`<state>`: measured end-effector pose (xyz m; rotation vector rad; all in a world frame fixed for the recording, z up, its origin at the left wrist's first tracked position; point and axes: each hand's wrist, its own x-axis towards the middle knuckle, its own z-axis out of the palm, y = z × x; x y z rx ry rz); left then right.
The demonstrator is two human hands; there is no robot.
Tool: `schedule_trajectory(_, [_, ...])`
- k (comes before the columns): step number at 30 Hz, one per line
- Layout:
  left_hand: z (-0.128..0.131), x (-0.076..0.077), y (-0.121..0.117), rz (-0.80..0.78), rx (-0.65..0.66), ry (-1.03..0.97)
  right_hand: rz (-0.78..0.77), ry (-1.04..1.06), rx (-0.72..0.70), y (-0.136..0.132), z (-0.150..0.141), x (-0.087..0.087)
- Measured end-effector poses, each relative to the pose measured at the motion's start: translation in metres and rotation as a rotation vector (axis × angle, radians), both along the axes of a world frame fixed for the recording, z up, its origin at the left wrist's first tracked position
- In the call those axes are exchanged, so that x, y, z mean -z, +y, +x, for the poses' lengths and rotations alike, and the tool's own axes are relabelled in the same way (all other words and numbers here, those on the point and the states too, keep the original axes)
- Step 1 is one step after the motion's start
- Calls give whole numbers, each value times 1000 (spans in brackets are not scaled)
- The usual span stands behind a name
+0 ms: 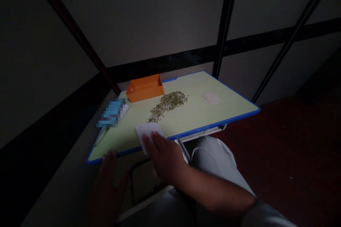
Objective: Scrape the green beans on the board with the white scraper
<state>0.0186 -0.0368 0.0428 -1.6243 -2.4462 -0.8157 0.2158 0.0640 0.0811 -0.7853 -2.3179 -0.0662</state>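
My right hand grips a white card at the front edge of the table, its fingers lying over the card's top face; the thumb is hidden. Just beyond the card spreads a long heap of small green grains mixed with white ones. Off to the right lies a smaller pile of white grains, like rice. My left hand is in shadow at the front left corner, fingertips resting on the table's edge and thumb spread apart, with nothing seen in it.
An orange open box stands at the back left of the pale, blue-rimmed table. A blurred-out blue packet lies by the left edge, with a cord near it. Dark-striped panels rise behind. The person's legs are under the front edge.
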Motion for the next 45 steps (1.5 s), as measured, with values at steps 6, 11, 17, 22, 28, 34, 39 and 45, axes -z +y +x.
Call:
schedule_trajectory(6, [0,-1,0,10,1,15,0,26,17,1,4,2])
schedule_trajectory(11, [-3,2,-1,37,27,41,-14,26,53,3,7,5])
schedule_trajectory(17, [0,-1,0,34,10,37,24,35,104,11,15,5])
schedule_trajectory(22, [1,-2,0,8,-2,13,43,98,116,12,15,4])
schedule_trajectory(28, [3,-7,1,-22,-18,-10,50,41,100,11,10,1])
schedule_trajectory(34, [4,-8,1,-32,-23,-20,6,23,135,17,8,2])
schedule_trajectory(39, [1,-4,2,-12,-31,-22,23,26,152,20,8,3])
schedule_trajectory(45, [2,-6,3,-19,-47,-28,-12,16,169,18,11,1])
